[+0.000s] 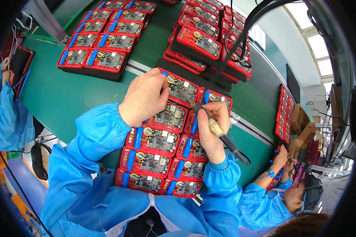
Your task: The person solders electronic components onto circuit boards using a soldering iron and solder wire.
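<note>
My right hand [211, 136] grips a soldering iron [215, 127] like a pen, its tip over the upper circuit board [190, 87] in a red case. My left hand [143, 98] is closed in a pinch at that board's left end, beside a blue cylindrical cell and a round yellow part. A thin strand of solder wire [168, 101] shows at its fingers; the exact pinch point is hidden. Below both hands, red cases with boards and blue cells [156, 140] stand in two columns, reaching toward my body. My right hand covers part of the right column.
More red-cased boards sit on dark trays at the far left [103, 51] and in stacks at the far right [199, 39]. Black cables [245, 35] hang above. A metal rail [251, 128] crosses the green table [83, 98]. Co-workers [265, 201] sit at right and left.
</note>
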### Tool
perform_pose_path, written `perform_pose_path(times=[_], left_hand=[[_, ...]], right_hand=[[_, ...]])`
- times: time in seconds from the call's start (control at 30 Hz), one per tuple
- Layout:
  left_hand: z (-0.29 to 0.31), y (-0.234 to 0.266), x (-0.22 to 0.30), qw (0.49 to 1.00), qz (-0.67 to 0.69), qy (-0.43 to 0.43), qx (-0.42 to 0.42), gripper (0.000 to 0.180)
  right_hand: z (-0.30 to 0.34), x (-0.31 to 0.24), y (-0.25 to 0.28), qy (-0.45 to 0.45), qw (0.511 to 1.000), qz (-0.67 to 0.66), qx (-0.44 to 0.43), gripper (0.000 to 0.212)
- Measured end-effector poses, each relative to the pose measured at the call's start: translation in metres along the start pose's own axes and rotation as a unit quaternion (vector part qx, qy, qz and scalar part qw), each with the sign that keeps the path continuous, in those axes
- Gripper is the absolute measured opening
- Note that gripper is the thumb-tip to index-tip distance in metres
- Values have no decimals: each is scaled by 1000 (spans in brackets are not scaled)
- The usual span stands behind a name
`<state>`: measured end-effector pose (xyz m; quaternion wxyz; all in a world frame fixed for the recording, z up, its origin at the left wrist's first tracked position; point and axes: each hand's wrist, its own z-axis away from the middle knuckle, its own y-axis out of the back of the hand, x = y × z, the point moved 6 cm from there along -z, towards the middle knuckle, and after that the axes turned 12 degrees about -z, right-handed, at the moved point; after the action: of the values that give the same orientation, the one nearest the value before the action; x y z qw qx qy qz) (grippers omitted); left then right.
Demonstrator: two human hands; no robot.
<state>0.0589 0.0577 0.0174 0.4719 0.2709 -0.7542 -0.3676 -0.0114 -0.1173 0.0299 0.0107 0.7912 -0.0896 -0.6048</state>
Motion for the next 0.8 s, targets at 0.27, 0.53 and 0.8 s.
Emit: perform_pose_path(times=[0.27, 0.53, 0.8], left_hand=[[-6, 2, 5, 998, -56, 12, -14, 7], [-8, 1, 5, 997, -62, 6, -34, 5], [-10, 1, 6, 997, -64, 5, -34, 7]], right_hand=[[-7, 11, -6, -24, 999, -24, -17, 14], [-7, 16, -8, -44, 999, -24, -18, 15], [-8, 20, -7, -47, 998, -31, -14, 15]])
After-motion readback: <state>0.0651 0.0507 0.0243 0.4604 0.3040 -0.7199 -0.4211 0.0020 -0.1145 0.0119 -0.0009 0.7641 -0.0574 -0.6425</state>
